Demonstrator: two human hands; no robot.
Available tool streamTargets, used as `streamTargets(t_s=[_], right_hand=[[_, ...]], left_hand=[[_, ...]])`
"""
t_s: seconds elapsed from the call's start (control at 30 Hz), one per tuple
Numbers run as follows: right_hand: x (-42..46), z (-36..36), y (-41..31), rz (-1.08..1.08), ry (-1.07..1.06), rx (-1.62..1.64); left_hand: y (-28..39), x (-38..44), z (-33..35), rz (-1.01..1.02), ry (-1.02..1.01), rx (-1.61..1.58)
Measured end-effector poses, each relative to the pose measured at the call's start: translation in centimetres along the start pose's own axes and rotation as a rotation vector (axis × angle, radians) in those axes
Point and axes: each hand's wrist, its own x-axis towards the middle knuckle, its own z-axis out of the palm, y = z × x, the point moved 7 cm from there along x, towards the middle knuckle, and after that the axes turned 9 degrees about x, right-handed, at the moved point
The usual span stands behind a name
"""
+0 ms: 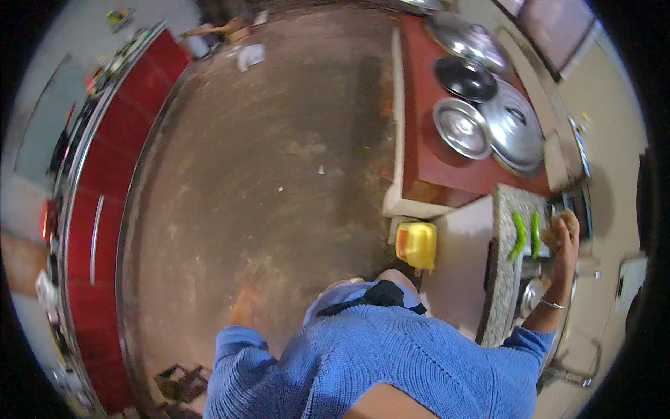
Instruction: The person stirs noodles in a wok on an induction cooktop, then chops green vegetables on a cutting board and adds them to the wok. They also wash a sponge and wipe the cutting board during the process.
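Observation:
My right hand [568, 235], with a bangle on its wrist, grips a rough brown lump [553, 230] at the right end of the counter; I cannot tell exactly what the lump is. Two long green chillies lie beside it on the speckled stone counter [506, 191]: one chilli [518, 235] farther left, the other chilli [535, 234] closer to the hand. A metal sink [531, 269] with a shiny metal dish in it sits just below them. Blurred, my left hand [248, 297] hangs over the floor, away from any object; its fingers are unclear.
A red-topped counter [434, 173] carries a steel bowl [462, 128], a black lid [465, 78] and large metal lids [513, 125]. On the floor stands a yellow plastic container [416, 244]. Red cabinets [112, 209] line the left side. A faucet [576, 369] is at lower right.

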Motion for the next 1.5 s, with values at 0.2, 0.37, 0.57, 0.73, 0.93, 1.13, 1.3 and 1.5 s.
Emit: streamTargets(t_s=[0.2, 0.37, 0.57, 0.73, 0.93, 1.13, 1.3, 1.5], right_hand=[[3.5, 23.6, 0.0, -0.050, -0.507, 0.138], [5.7, 36.8, -0.2, -0.092, -0.626, 0.040], [12.4, 46.0, 0.1, -0.186, -0.511, 0.073], [20.4, 51.9, 5.3, -0.204, -0.339, -0.039], [23.2, 65.9, 3.4, -0.196, -0.488, -0.065], [20.3, 85.0, 0.0, -0.092, -0.579, 0.080], [21.9, 95.3, -4.3, -0.074, -0.484, 0.135], [24.1, 106.8, -10.1, 0.009, -0.544, 0.090]], left_hand=[[0.1, -8.9, 0.7, -0.282, -0.212, -0.746], [-0.5, -7.0, 0.4, -0.042, -0.089, -0.588], [2.3, 1.6, -20.7, -0.059, 0.160, -0.593], [0.9, 6.3, -36.3, 0.008, 0.335, -0.670], [-8.4, 11.2, -34.7, -0.199, 0.387, -1.072], [-17.8, 13.7, -22.0, -0.545, -0.137, -0.887], [-26.6, 23.2, -27.8, -0.514, -0.208, -0.752], [-31.0, 40.9, -53.3, -0.201, 0.370, -0.407]])
